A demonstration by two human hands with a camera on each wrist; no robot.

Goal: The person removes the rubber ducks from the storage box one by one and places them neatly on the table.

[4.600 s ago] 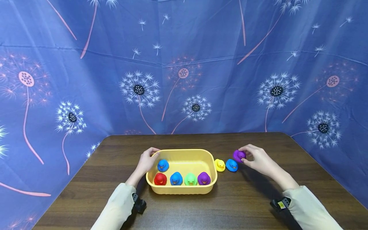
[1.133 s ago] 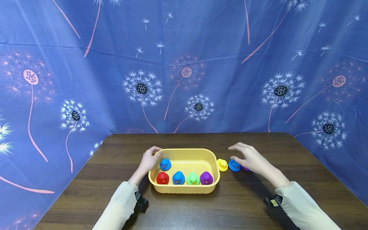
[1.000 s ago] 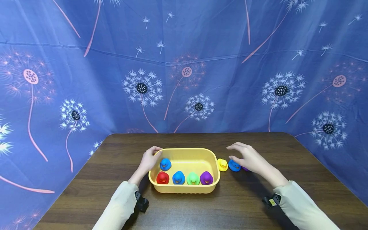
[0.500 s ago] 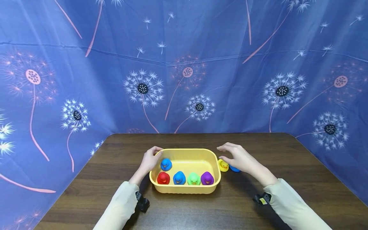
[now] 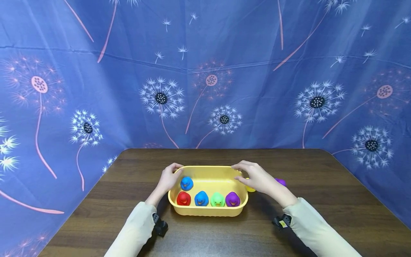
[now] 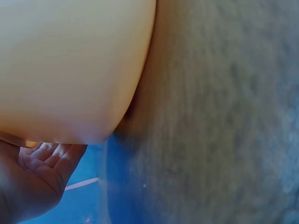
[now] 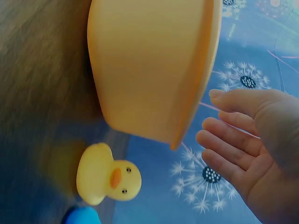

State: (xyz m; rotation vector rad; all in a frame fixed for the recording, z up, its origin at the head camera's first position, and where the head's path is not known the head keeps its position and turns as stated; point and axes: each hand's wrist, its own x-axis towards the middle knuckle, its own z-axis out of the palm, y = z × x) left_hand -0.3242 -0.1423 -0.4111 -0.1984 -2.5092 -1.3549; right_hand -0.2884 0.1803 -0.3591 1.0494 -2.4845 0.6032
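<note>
A yellow rectangular basin (image 5: 208, 212) rests on the table. My left hand (image 5: 166, 179) grips its far left corner, thumb over the rim and fingers outside. My right hand (image 5: 258, 177) hovers at the far right corner, fingers spread and holding nothing; in the right wrist view the fingertips are just off the rim. Below it sits a yellow rubber duck (image 7: 96, 172) beside the basin, largely covered in the head view. Inside the basin, a red duck (image 5: 183, 198), a blue duck (image 5: 201, 199), a green duck (image 5: 218, 200) and a purple duck (image 5: 232, 199) line the near side.
Another blue duck (image 5: 186, 183) sits at the basin's back left. Outside, a blue duck (image 7: 83, 216) stands by the yellow one, hidden by my right hand in the head view. A second purple duck (image 5: 280, 181) shows past my right wrist. A blue dandelion-print cloth (image 5: 205, 71) hangs behind the table.
My right hand let go of the purple duck at the right end of the row, then moved left over the blue and yellow ducks to the basin's corner. My left hand stayed on the basin.
</note>
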